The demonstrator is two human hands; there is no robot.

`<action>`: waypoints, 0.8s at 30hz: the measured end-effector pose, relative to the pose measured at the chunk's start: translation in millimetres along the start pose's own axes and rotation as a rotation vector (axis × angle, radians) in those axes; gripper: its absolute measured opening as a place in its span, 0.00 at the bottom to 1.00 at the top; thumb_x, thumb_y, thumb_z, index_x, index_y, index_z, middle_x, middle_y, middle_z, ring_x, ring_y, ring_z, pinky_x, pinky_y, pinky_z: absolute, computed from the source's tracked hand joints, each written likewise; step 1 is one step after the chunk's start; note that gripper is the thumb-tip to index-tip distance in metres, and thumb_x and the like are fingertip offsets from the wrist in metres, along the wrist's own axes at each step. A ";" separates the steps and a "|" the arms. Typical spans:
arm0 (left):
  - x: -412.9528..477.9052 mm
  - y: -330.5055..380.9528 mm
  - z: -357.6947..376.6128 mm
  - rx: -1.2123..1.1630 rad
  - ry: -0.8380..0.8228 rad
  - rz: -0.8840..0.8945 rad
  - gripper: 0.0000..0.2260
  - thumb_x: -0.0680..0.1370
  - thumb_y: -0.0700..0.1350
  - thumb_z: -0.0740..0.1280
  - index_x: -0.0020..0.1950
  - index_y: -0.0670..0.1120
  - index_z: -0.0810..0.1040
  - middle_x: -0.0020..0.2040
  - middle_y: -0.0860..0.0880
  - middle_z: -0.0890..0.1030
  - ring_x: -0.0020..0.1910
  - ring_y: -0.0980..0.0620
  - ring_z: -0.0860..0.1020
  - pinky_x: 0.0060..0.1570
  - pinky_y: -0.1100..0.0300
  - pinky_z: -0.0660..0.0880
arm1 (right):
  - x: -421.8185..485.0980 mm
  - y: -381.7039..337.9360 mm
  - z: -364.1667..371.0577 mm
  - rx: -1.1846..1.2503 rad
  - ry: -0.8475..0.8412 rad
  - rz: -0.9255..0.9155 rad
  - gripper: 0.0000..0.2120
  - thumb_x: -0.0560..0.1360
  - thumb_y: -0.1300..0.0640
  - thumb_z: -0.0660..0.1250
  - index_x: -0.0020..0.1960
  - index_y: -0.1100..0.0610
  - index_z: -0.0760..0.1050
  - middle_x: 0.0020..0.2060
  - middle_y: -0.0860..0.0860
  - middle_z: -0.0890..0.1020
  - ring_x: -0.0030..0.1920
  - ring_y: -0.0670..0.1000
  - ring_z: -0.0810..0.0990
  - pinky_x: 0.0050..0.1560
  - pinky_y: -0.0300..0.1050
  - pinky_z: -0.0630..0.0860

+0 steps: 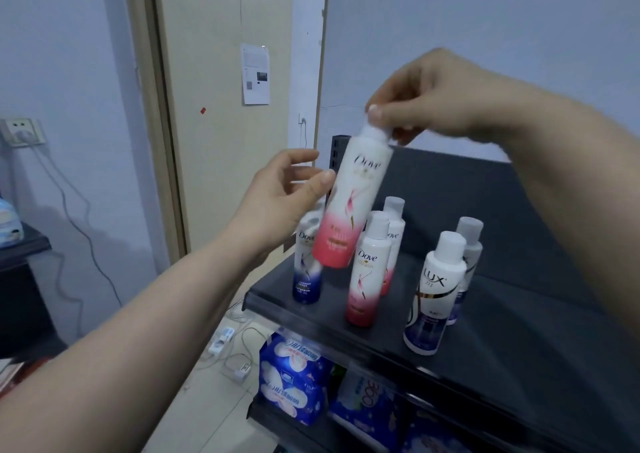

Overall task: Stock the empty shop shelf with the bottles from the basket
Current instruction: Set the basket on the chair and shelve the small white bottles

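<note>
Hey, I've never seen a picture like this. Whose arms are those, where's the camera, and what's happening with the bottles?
There is just one picture, taken by a camera worn on a person's head, looking forward and down. So the two arms are the wearer's own. The right hand pinches the cap of a pink Dove bottle, which hangs tilted in the air above a dark shelf. The left hand, fingers loose, is at that bottle's side. On the shelf stand more Dove bottles and two Lux bottles, all upright. Below it lie blue packs.
</note>
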State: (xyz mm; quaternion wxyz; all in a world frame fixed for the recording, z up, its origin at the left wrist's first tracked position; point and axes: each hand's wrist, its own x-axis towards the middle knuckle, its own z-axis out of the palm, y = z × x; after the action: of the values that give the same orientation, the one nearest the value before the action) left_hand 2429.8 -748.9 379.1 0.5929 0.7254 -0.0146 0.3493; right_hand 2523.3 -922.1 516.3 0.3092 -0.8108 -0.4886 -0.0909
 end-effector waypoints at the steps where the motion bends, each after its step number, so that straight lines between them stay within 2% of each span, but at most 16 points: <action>1: 3.2 0.0 -0.8 0.061 0.033 0.025 0.15 0.72 0.54 0.72 0.56 0.58 0.74 0.50 0.55 0.80 0.47 0.63 0.80 0.50 0.60 0.77 | 1.1 3.0 -14.0 0.024 0.070 0.018 0.05 0.74 0.58 0.70 0.46 0.59 0.82 0.42 0.62 0.84 0.34 0.49 0.82 0.45 0.47 0.82; 4: 9.9 -2.6 3.9 0.236 0.059 0.072 0.15 0.75 0.50 0.71 0.60 0.58 0.75 0.55 0.57 0.79 0.52 0.65 0.77 0.53 0.63 0.75 | 8.0 12.9 -50.1 0.040 0.251 0.064 0.03 0.73 0.58 0.70 0.44 0.58 0.81 0.38 0.57 0.83 0.34 0.50 0.81 0.49 0.53 0.81; 6: 9.6 -5.3 11.2 0.352 0.041 0.114 0.18 0.75 0.51 0.71 0.64 0.56 0.74 0.58 0.58 0.78 0.57 0.63 0.75 0.58 0.63 0.72 | 13.3 21.7 -66.7 -0.011 0.354 0.099 0.06 0.71 0.57 0.70 0.44 0.59 0.82 0.34 0.54 0.81 0.30 0.47 0.79 0.39 0.47 0.80; 8: 8.4 -8.6 16.4 0.470 0.045 0.188 0.20 0.75 0.51 0.69 0.66 0.55 0.73 0.60 0.58 0.77 0.60 0.62 0.74 0.60 0.63 0.69 | 18.3 32.7 -75.4 -0.078 0.432 0.135 0.09 0.69 0.56 0.68 0.44 0.60 0.82 0.32 0.53 0.81 0.27 0.44 0.78 0.26 0.36 0.71; 9: 8.2 -10.4 17.6 0.520 0.053 0.229 0.20 0.75 0.50 0.69 0.67 0.54 0.73 0.62 0.57 0.77 0.62 0.60 0.73 0.61 0.63 0.68 | 21.2 39.4 -76.3 -0.102 0.462 0.148 0.09 0.69 0.55 0.68 0.43 0.59 0.82 0.32 0.53 0.81 0.28 0.44 0.78 0.25 0.34 0.68; 12: 8.5 -18.6 18.2 0.677 0.064 0.320 0.20 0.76 0.47 0.68 0.68 0.48 0.73 0.65 0.52 0.76 0.65 0.53 0.72 0.63 0.63 0.63 | 29.9 60.8 -65.3 -0.185 0.499 0.180 0.09 0.71 0.55 0.68 0.46 0.59 0.82 0.39 0.55 0.83 0.36 0.50 0.81 0.33 0.38 0.72; 15: 6.8 -27.6 18.1 0.776 0.029 0.332 0.20 0.77 0.46 0.68 0.69 0.47 0.72 0.65 0.49 0.75 0.65 0.50 0.71 0.63 0.64 0.61 | 35.8 85.8 -33.3 -0.343 0.428 0.198 0.11 0.73 0.56 0.67 0.50 0.62 0.82 0.44 0.59 0.83 0.45 0.58 0.81 0.44 0.46 0.76; 17: 5.6 -31.7 17.8 0.809 0.006 0.347 0.20 0.77 0.45 0.68 0.69 0.46 0.73 0.65 0.48 0.76 0.65 0.49 0.72 0.63 0.65 0.60 | 37.2 105.0 -7.3 -0.408 0.331 0.215 0.12 0.74 0.57 0.66 0.51 0.64 0.81 0.48 0.60 0.83 0.50 0.58 0.79 0.50 0.47 0.74; 20: 4.7 -34.7 17.7 0.868 -0.030 0.381 0.20 0.76 0.43 0.69 0.67 0.43 0.74 0.63 0.44 0.77 0.64 0.45 0.72 0.63 0.62 0.60 | 35.9 132.0 24.3 -0.415 0.200 0.280 0.11 0.75 0.57 0.66 0.53 0.62 0.80 0.52 0.59 0.81 0.54 0.58 0.77 0.52 0.45 0.72; 24: 3.6 -36.9 18.9 0.912 -0.071 0.402 0.20 0.75 0.42 0.70 0.66 0.40 0.75 0.61 0.42 0.78 0.62 0.41 0.74 0.64 0.54 0.66 | 34.5 154.4 48.9 -0.419 0.090 0.338 0.11 0.75 0.57 0.67 0.54 0.62 0.80 0.53 0.58 0.82 0.54 0.58 0.78 0.52 0.45 0.73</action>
State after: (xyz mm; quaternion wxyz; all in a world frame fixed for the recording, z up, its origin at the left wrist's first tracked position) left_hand 2457.9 -753.0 348.7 0.1352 0.9050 -0.0201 0.4028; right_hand 2664.2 -918.9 429.4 0.1669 -0.9223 -0.3026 -0.1731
